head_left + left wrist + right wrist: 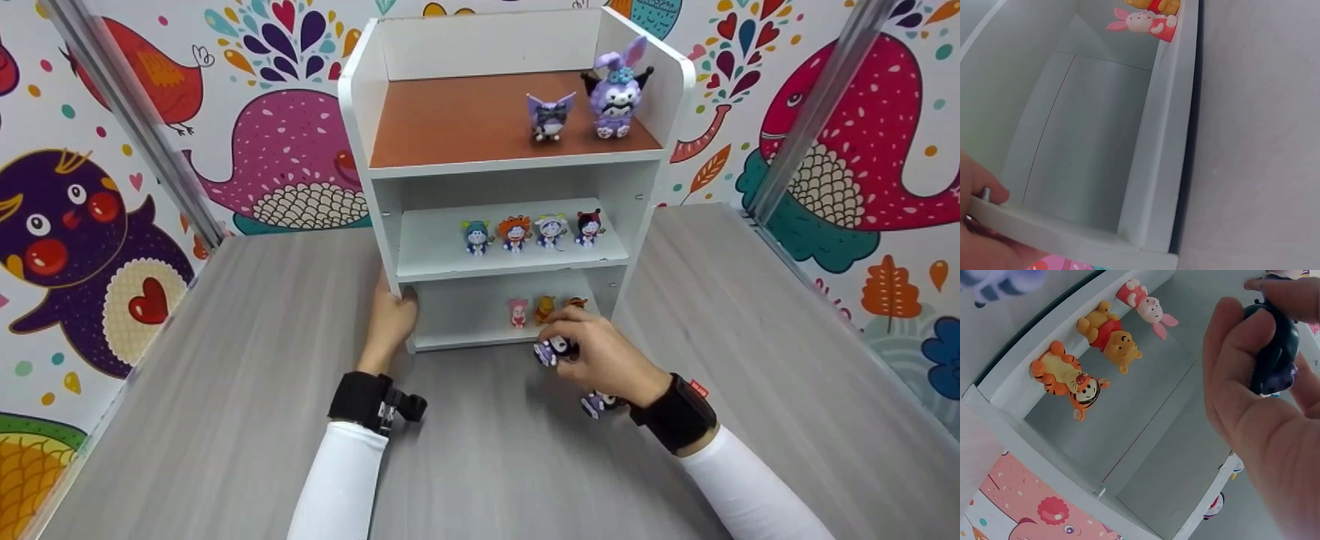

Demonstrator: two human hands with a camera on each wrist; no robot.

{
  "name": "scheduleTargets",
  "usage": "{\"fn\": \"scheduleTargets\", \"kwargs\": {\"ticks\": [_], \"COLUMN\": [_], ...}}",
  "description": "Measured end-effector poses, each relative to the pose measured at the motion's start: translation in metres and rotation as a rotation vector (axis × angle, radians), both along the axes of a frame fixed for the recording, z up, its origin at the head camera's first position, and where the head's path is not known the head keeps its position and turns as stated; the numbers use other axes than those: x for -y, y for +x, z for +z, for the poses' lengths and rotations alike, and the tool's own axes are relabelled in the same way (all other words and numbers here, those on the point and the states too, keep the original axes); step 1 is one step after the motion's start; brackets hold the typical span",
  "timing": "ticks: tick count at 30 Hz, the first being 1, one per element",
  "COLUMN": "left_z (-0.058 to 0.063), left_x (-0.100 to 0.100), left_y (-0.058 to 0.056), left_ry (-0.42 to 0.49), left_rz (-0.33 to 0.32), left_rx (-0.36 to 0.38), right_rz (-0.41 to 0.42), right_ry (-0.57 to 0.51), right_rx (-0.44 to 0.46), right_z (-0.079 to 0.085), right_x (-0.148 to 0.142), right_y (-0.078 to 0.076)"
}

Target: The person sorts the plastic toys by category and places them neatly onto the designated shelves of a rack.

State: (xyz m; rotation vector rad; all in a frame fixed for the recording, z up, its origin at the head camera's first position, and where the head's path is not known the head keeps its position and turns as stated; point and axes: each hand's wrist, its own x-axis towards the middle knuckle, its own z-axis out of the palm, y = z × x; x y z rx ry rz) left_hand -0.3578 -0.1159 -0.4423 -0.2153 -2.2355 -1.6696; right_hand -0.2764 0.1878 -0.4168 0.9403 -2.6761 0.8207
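My left hand (391, 322) grips the front edge of the left side panel of a white toy shelf (1067, 230), with the thumb on the inner face. Just in front of the bottom shelf, my right hand (604, 352) pinches a small purple-and-black figurine (553, 350) between thumb and fingers. In the right wrist view its dark back (1278, 349) shows. Another purple-and-black figurine (596, 405) lies on the table under my right wrist, partly hidden. Along the bottom shelf stand a pink piglet figurine (518, 313), a yellow bear figurine (1109, 334) and an orange tiger figurine (1067, 379).
Several small costumed figurines (514, 234) stand in a row on the middle shelf. A small purple-eared figurine (550, 118) and a larger purple bunny-eared one (618, 97) occupy the brown top's right side. Patterned walls (300, 150) enclose the grey table (480, 465).
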Motion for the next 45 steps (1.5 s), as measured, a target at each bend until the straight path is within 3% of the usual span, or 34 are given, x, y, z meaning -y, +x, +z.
{"fn": "scheduleTargets", "kwargs": {"ticks": [9, 22, 36, 40, 45], "left_z": [-0.0013, -0.0042, -0.001, -0.0017, -0.0015], "left_x": [-0.0015, -0.0005, -0.0008, -0.0005, -0.0007], "left_y": [-0.0021, -0.001, -0.0005, -0.0002, -0.0005], "left_ry": [0.025, 0.027, 0.014, 0.001, -0.002], "left_rz": [0.001, -0.002, 0.0, 0.01, 0.011], "left_rx": [-0.009, -0.044, -0.007, -0.005, -0.001], "right_rz": [-0.018, -0.062, -0.058, -0.094, -0.097], "right_ry": [-0.022, -0.179, -0.199, -0.183, -0.167], "right_rx": [-0.019, 0.002, 0.097, 0.13, 0.124], "right_z": [-0.0003, 0.0023, 0.0063, 0.0063, 0.0055], "right_x": [0.0013, 0.0017, -0.0013, -0.0001, -0.0006], "right_y": [0.0019, 0.003, 0.0033, 0.0033, 0.0022]}}
